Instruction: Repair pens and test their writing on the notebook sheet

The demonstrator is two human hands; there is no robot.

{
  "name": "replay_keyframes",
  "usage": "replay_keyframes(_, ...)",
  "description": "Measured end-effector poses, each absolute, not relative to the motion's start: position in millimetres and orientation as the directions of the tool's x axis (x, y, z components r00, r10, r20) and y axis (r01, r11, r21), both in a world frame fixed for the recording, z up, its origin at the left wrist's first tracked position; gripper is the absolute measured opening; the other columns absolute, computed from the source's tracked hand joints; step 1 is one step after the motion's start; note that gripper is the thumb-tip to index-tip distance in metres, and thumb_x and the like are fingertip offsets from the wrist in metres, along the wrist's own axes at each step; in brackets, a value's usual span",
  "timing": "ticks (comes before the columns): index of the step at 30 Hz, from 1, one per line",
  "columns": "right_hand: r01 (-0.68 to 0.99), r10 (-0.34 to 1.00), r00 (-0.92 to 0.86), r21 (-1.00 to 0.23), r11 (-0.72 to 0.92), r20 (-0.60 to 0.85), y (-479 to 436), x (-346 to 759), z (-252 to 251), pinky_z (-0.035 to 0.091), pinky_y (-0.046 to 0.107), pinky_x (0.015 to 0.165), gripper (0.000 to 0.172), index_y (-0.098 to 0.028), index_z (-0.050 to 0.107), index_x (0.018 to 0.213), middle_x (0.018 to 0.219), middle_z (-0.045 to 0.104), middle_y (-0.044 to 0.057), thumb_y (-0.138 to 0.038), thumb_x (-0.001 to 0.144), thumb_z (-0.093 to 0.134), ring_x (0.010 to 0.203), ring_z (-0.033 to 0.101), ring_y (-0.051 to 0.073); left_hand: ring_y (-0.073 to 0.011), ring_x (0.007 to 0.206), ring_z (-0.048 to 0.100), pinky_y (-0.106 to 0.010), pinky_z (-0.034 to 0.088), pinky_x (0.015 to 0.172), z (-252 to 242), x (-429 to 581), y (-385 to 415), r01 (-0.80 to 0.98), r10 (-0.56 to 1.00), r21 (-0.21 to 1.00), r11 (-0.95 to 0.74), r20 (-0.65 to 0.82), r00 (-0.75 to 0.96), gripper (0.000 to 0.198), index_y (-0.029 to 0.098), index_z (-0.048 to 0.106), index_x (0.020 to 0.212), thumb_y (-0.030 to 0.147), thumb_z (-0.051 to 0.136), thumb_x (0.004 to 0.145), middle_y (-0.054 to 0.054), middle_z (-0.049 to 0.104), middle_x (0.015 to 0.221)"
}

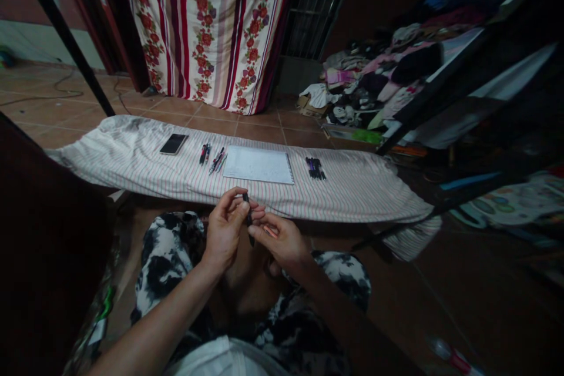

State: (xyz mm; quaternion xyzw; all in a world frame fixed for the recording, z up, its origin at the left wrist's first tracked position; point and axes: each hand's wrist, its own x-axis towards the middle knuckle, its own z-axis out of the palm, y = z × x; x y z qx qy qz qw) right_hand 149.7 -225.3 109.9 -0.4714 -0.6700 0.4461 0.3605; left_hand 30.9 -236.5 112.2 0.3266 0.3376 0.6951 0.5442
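Observation:
A dark pen [250, 238] stands tilted between my two hands, over my lap and in front of the cloth. My left hand [224, 232] pinches its upper part between thumb and fingers. At the lower part, the fingertips of my right hand [284, 241] close on the same pen. A small orange-red piece [270, 231] shows among the right fingers; its kind is unclear. Beyond the hands lies a spiral notebook [258, 164]. Several pens [217, 161] lie to its left, and a group of dark pens [315, 168] lies to its right.
A striped cloth [352, 194] covers the low surface holding these things. A phone [173, 144] lies at its left. Behind hangs a floral curtain [224, 29]. Heaped clothes [379, 76] fill the back right, and dark bars [66, 35] slant across both sides.

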Motion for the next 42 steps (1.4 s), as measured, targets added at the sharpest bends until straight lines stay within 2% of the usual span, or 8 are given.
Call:
replay_keyframes(4,0.232,0.943,-0.331,-0.966,0.118,0.036,-224.8,151.9,95.3,0.048,0.029,0.072,0.024,-0.013,0.064,0.079,0.079,0.065,0.004,-0.034,0.069,0.059,0.077,0.061,0.018,-0.0177,0.072,0.067,-0.033,0.054,0.072,104.9,34.1,-237.9,-0.51,0.981,0.849,-0.137,0.044,-0.19,0.03,0.017,0.054,0.097,0.025,0.066,0.071,0.001,0.063,0.073)
replay_keyframes(7,0.212,0.949,-0.311,-0.971,0.114,0.044,-227.9,150.2,92.5,0.048,0.027,0.069,0.023,-0.014,0.064,0.077,0.074,0.063,0.003,-0.035,0.07,0.057,0.075,0.06,0.018,-0.0162,0.069,0.066,-0.032,0.053,0.073,103.1,34.9,-238.8,-0.48,0.98,0.869,-0.125,0.031,-0.198,0.03,0.017,0.054,0.096,0.025,0.066,0.07,0.002,0.062,0.072)
replay_keyframes(15,0.26,0.975,-0.213,-0.957,0.127,0.071,-242.1,141.4,95.3,0.044,0.021,0.055,0.016,-0.017,0.06,0.075,0.062,0.057,-0.001,-0.032,0.074,0.053,0.059,0.054,0.012,-0.0166,0.085,0.064,-0.027,0.046,0.079,100.5,33.4,-240.3,-0.353,0.967,0.922,-0.156,0.071,-0.243,0.026,0.017,0.056,0.098,0.023,0.063,0.073,-0.001,0.065,0.078)
replay_keyframes(22,0.233,0.972,-0.234,-0.97,0.064,0.008,-248.1,140.6,88.7,0.046,0.025,0.062,0.016,-0.017,0.058,0.079,0.065,0.059,0.0,-0.031,0.075,0.053,0.062,0.055,0.013,-0.0182,0.085,0.066,-0.028,0.049,0.077,101.2,38.8,-244.8,-0.409,0.976,0.904,-0.123,0.036,-0.213,0.027,0.017,0.055,0.099,0.026,0.063,0.074,-0.002,0.065,0.079)
replay_keyframes(27,0.341,0.972,-0.185,-0.919,0.199,0.142,-254.5,143.2,96.3,0.043,0.024,0.063,0.01,-0.019,0.06,0.07,0.064,0.059,-0.001,-0.026,0.074,0.055,0.063,0.054,0.014,-0.0177,0.084,0.066,-0.025,0.05,0.075,105.3,40.1,-250.0,-0.365,0.975,0.921,-0.139,0.063,-0.212,0.026,0.017,0.056,0.096,0.027,0.065,0.073,-0.002,0.064,0.08)
replay_keyframes(33,0.43,0.954,-0.148,-0.852,0.299,0.26,-266.6,136.8,110.4,0.042,0.028,0.078,0.017,-0.021,0.062,0.072,0.069,0.061,0.002,-0.027,0.08,0.047,0.076,0.056,0.017,-0.0168,0.082,0.066,-0.024,0.052,0.073,110.3,38.9,-259.4,-0.297,0.959,0.932,-0.207,0.134,-0.249,0.022,0.019,0.057,0.096,0.025,0.063,0.075,-0.004,0.068,0.09)
replay_keyframes(36,0.407,0.94,-0.184,-0.848,0.34,0.289,-269.0,133.6,115.9,0.041,0.029,0.078,0.02,-0.021,0.06,0.075,0.074,0.061,0.004,-0.025,0.082,0.043,0.077,0.055,0.017,-0.0152,0.075,0.067,-0.024,0.053,0.071,114.8,37.8,-261.7,-0.265,0.95,0.933,-0.242,0.173,-0.258,0.022,0.019,0.057,0.097,0.025,0.062,0.077,-0.004,0.069,0.094)
replay_keyframes(42,0.288,0.927,-0.281,-0.899,0.33,0.25,-267.0,134.9,122.3,0.041,0.024,0.07,0.022,-0.019,0.057,0.072,0.07,0.059,0.001,-0.027,0.084,0.041,0.07,0.054,0.014,-0.0158,0.075,0.067,-0.023,0.054,0.07,119.7,37.0,-261.9,-0.259,0.956,0.94,-0.224,0.16,-0.246,0.022,0.018,0.059,0.095,0.027,0.063,0.076,-0.004,0.069,0.095)
